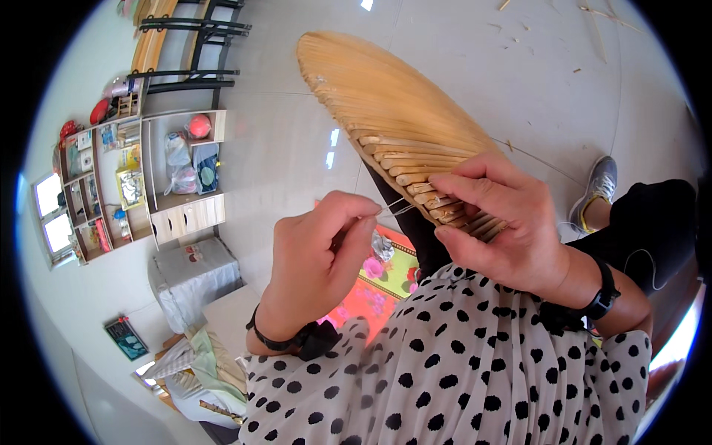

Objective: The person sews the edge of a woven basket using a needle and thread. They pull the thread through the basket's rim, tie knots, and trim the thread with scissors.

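A tan, fan-shaped piece made of many stalks side by side lies over my lap, its broad end away from me. The thick, round stalk ends show along its near left edge. My right hand grips the piece near its narrow end, thumb and fingers pressed on the stalks. On the left, my left hand is closed, thumb and forefinger pinching a thin pale thread. This thread runs to the stalk ends by my right fingertips. Whether a needle is in the pinch cannot be made out.
A patterned colourful mat with crumpled foil on it lies below my left hand. Straw scraps litter the tiled floor. A shoe is at right. Shelves, a grey covered box and black metal legs stand left.
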The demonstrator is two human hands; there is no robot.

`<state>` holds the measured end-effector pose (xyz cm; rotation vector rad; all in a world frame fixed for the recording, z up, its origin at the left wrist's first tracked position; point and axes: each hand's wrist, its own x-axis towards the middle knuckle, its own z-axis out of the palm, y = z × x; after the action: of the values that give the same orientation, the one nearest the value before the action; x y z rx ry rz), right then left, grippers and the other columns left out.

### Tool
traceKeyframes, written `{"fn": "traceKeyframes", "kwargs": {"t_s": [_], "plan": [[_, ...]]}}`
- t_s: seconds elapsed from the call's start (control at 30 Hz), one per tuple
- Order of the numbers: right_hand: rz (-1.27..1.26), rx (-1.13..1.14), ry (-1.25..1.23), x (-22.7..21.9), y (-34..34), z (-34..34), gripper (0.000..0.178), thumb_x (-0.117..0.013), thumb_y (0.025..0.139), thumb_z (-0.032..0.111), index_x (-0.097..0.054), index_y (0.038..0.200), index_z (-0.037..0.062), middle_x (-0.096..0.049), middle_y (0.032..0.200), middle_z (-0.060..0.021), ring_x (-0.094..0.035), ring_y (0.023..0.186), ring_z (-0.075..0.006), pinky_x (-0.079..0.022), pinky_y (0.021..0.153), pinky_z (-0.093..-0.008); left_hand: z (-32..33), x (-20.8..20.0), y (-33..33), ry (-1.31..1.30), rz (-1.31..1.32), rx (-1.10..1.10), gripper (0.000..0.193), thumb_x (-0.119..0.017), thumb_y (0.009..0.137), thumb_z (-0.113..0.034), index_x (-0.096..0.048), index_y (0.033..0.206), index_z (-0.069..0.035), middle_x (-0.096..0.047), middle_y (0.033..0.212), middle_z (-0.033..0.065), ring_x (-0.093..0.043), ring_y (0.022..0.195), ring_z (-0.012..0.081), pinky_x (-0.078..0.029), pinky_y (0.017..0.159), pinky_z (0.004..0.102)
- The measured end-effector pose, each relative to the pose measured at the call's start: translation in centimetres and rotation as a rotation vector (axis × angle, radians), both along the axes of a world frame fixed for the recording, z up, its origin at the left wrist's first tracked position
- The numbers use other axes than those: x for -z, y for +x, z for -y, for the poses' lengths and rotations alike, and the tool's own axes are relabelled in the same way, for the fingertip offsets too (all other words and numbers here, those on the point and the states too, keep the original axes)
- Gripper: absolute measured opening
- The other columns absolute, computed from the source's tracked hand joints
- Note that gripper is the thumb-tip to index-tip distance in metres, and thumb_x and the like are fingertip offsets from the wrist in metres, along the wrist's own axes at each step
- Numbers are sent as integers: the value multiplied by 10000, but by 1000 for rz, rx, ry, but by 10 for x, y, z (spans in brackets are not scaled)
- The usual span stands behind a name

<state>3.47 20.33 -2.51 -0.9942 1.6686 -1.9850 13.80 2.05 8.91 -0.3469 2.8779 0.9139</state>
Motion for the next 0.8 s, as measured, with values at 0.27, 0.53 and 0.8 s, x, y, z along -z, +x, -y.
{"fn": "traceKeyframes", "kwargs": {"t_s": [0.27, 0.53, 0.8], "plan": [[-85, 37, -17, 0, -2, 2, 360, -783, 746, 18, -679, 1081, -60, -623, 976, -118, -652, 764, -170, -545, 651, -263, 2, 5, -3, -80, -103, 75, 91, -626, 866, 36, -618, 937, -20, -580, 602, 71, -564, 479, 197, -407, 463, 270], [-116, 62, 4, -3, -3, 1, 352, -785, 743, 2, -687, 1076, -58, -632, 1003, -130, -666, 779, -179, -554, 684, -262, 0, 13, -5, -92, -196, 62, 92, -630, 847, 38, -624, 900, -36, -589, 606, 86, -566, 477, 221, -406, 451, 289], [-124, 50, -7, -3, 2, 2, 358, -781, 749, 5, -684, 1087, -62, -638, 1018, -138, -672, 844, -202, -559, 713, -277, -8, 17, -13, -28, -186, 54, 35, -628, 878, 27, -629, 902, 2, -601, 608, 59, -502, 499, 72, -393, 496, 224]]}}
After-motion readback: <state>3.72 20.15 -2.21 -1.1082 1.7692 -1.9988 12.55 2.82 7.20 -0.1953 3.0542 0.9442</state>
